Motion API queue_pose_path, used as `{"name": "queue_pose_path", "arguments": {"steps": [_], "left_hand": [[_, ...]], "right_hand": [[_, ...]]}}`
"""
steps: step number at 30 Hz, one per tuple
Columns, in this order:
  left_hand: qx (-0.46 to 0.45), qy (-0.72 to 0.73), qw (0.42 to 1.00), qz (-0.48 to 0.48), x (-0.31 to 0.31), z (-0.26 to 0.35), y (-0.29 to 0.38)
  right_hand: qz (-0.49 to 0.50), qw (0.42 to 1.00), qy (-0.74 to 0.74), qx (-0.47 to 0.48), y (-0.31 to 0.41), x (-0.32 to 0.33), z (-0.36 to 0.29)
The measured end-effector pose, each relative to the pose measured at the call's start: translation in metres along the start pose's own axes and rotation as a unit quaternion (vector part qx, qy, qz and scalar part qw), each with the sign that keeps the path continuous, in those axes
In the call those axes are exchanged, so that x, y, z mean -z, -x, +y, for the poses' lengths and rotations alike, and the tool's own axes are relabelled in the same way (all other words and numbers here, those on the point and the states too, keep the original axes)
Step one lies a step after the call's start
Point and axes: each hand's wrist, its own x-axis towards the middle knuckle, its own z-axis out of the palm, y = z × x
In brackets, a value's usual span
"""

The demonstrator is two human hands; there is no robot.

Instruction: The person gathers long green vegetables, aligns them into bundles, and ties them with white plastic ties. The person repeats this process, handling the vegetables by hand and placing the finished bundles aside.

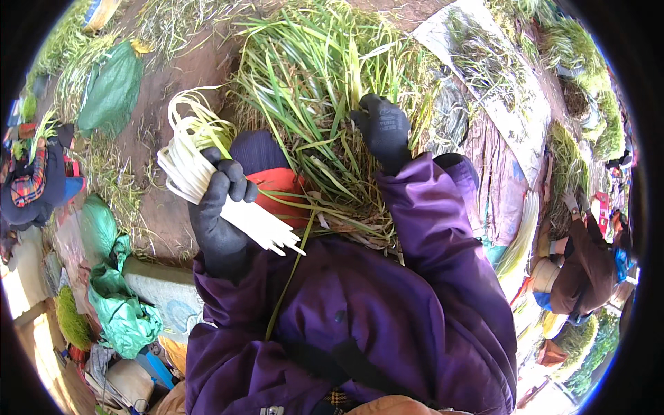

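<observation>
My left hand [220,218], in a black coated glove, grips a neat bundle of pale, whitish plant stalks [262,223]. Their cut ends line up toward my chest, while the softer yellowish ends loop over above my fist. A large heap of long green leaves [306,78] lies in front of me, with dry brown blades mixed in. At the heap's right side is my right hand [384,127], also gloved in black. Its curled fingers meet a broad pale-green stalk [355,75] that stands up from the heap. One long thin leaf hangs down across my purple jacket.
A green sack [111,88] lies on the dirt floor at upper left, and crumpled green plastic bags [124,306] lie lower left. White sheeting [498,88] with scattered leaves is at upper right. Pale stalks [521,238] lie right. Another person [583,270] bends over plants; one sits far left.
</observation>
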Motion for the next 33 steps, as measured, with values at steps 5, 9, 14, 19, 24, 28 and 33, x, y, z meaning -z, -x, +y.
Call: {"name": "queue_pose_path", "arguments": {"steps": [5, 9, 14, 19, 24, 28, 33], "left_hand": [[0.063, -0.033, 0.996, 0.046, -0.015, -0.022, -0.003], [0.114, -0.076, 0.988, 0.076, -0.021, -0.044, -0.014], [0.135, -0.127, 0.978, 0.096, -0.023, -0.072, -0.025], [0.103, -0.262, 0.954, 0.106, -0.028, -0.092, -0.035], [0.061, -0.324, 0.939, 0.098, -0.036, -0.094, -0.034], [0.113, -0.212, 0.966, 0.092, -0.038, -0.084, -0.027], [0.084, -0.322, 0.936, 0.114, -0.040, -0.083, -0.022]], "right_hand": [[0.057, 0.949, -0.300, -0.071, 0.028, 0.005, 0.010], [-0.004, 0.786, -0.613, -0.084, 0.064, 0.012, 0.011], [0.025, 0.733, -0.675, -0.085, 0.090, 0.011, -0.003], [-0.012, 0.751, -0.660, -0.034, 0.100, 0.015, -0.026], [-0.054, 0.790, -0.611, 0.006, 0.104, 0.025, -0.034], [-0.056, 0.763, -0.641, -0.061, 0.103, 0.025, -0.031], [-0.036, 0.799, -0.600, -0.025, 0.103, 0.022, -0.032]]}}
